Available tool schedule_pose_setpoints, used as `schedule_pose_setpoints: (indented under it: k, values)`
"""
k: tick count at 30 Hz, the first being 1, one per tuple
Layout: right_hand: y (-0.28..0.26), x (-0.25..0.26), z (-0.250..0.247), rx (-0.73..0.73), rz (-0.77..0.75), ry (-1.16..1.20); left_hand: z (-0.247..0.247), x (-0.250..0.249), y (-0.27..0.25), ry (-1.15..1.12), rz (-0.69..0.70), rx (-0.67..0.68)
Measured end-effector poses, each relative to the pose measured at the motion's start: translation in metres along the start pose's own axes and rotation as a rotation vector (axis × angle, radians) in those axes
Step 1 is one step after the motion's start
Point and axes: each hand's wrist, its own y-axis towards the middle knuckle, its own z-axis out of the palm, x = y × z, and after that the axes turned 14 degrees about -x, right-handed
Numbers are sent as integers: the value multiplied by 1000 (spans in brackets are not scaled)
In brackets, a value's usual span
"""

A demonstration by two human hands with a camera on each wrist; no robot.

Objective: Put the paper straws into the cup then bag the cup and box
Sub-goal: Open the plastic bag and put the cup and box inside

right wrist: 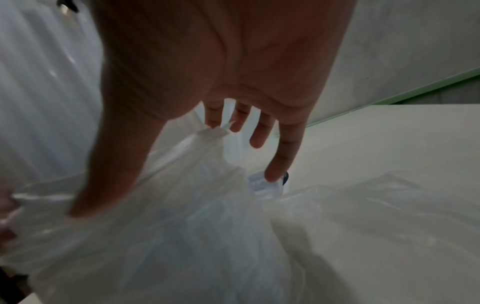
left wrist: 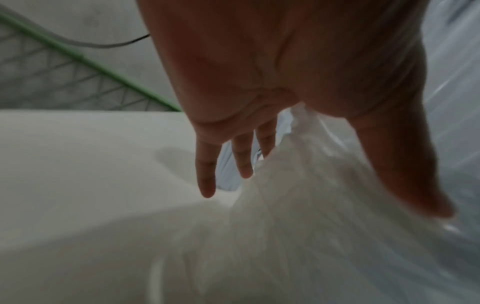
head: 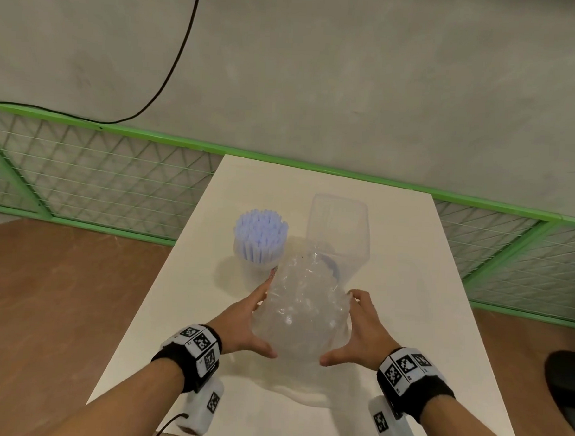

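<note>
A crumpled clear plastic bag (head: pixel 300 317) stands bunched up on the white table (head: pixel 406 322), between my two hands. My left hand (head: pixel 262 315) lies against its left side and my right hand (head: pixel 340 327) against its right side. Both have straight fingers and spread thumbs. In the left wrist view the left hand (left wrist: pixel 324 195) spans the bag (left wrist: pixel 298 236). The right wrist view shows the right hand (right wrist: pixel 174 193) doing the same on the bag (right wrist: pixel 194 236). Behind the bag, a clear cup (head: pixel 256 266) full of pale blue straws (head: pixel 260 231) stands left. A tall clear box (head: pixel 340 226) stands right.
A green wire fence (head: pixel 100 176) runs behind the table below a grey wall, with a black cable (head: pixel 174 64) hanging down. Wooden floor lies on both sides. A dark object (head: pixel 565 385) sits on the floor at the right edge.
</note>
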Motion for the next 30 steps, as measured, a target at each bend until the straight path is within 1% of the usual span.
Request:
schedule_pose_setpoints:
  k: [3,5,7,10,14,16,19,22,23,26,28,30]
  values:
    - [-1,5,3,77,-6,219,13,2,-9,-169,51,-28]
    - [-4,10,10,68,-15,303,24,4,-13,-227,40,-107]
    - [-7,13,15,15,4,303,33,5,-17,-243,14,-186]
    - [-10,18,19,-98,38,282,38,2,-17,-242,16,-272]
    - [-13,27,26,-287,98,400,38,-7,-12,-375,15,-375]
    - [-13,31,29,-341,107,421,38,-6,-10,-426,3,-378]
    - [-17,35,35,-379,104,377,32,0,-9,-411,-18,-285]
    - [-20,30,44,-352,112,408,24,4,-8,-275,-3,-154]
    - [-20,29,43,-333,99,426,22,5,-7,-244,17,-150]
    - [-19,25,33,-251,24,400,20,5,0,-190,78,-214]
    - [-18,21,20,-174,-15,383,22,4,1,-189,91,-212]
    - [-14,18,8,-106,-11,422,27,3,-1,-193,98,-205]
